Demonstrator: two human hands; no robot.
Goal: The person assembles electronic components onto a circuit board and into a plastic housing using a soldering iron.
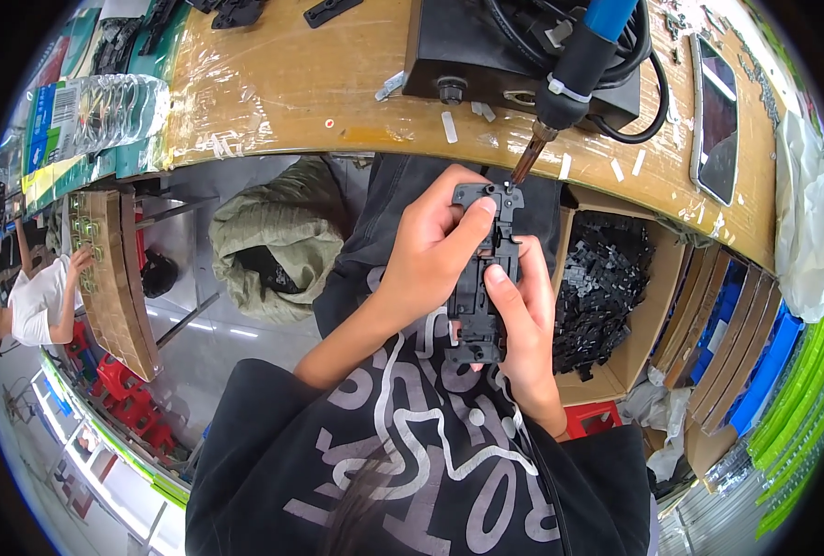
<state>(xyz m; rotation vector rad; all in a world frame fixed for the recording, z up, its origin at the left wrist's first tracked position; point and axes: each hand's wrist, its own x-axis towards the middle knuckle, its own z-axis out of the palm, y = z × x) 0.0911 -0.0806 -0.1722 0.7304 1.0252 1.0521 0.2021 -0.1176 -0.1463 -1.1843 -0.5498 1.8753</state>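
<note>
Both my hands hold a long black plastic part (475, 310) upright in front of my chest, just off the table's near edge. My left hand (428, 246) grips its upper end, thumb pressed on the face. My right hand (526, 324) closes round its lower right side, thumb also on the face. A soldering iron (565, 97) with a blue handle points down from above, and neither hand is on it. Its brownish tip is at the part's top right corner; whether they touch I cannot tell.
A black box (431, 69) with cables stands on the wooden table (273, 83). A phone (715, 120) lies to its right, a plastic bottle (106, 113) far left. Beside my legs are a green sack (278, 222) and a carton (630, 366) of small black parts.
</note>
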